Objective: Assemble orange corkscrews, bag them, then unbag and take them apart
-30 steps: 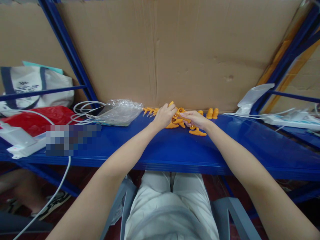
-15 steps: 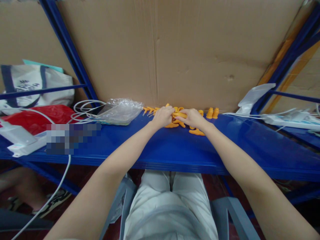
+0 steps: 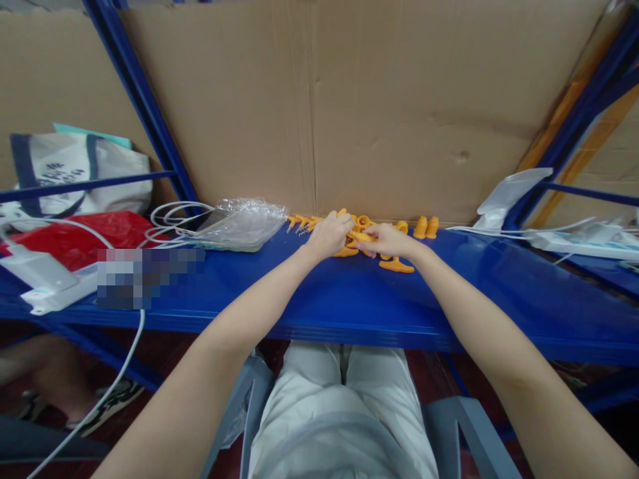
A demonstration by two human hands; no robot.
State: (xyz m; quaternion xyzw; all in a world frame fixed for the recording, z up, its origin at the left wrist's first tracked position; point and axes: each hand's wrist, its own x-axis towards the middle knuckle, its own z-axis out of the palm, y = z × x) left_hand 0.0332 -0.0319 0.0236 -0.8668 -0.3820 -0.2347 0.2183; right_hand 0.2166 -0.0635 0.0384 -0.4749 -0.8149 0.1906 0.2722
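Note:
My right hand [image 3: 392, 241] has its fingers closed round an orange piece [image 3: 363, 237] over the blue shelf. Close beside it on the left, my left hand [image 3: 330, 234] has bent, closed fingers; what they grip is hidden. Orange parts lie around and under both hands, among them a T-shaped handle [image 3: 397, 266] below my right hand. Several orange corkscrews with metal spirals [image 3: 302, 223] lie in a row to the left of my left hand. Two orange cone-shaped caps [image 3: 426, 227] stand side by side to the right, near the cardboard.
Clear plastic bags [image 3: 244, 226] and white cables lie left of the corkscrews. Farther left are a red bag [image 3: 107, 229], a white power strip [image 3: 62, 289] and a cloth bag [image 3: 117, 173]. Cardboard [image 3: 369, 113] closes the back. Another person's leg [image 3: 54, 362] shows at lower left.
My hands have drawn slightly apart. The orange piece in my right hand now tilts, and my right fingers have shifted around it. The whole view has moved slightly.

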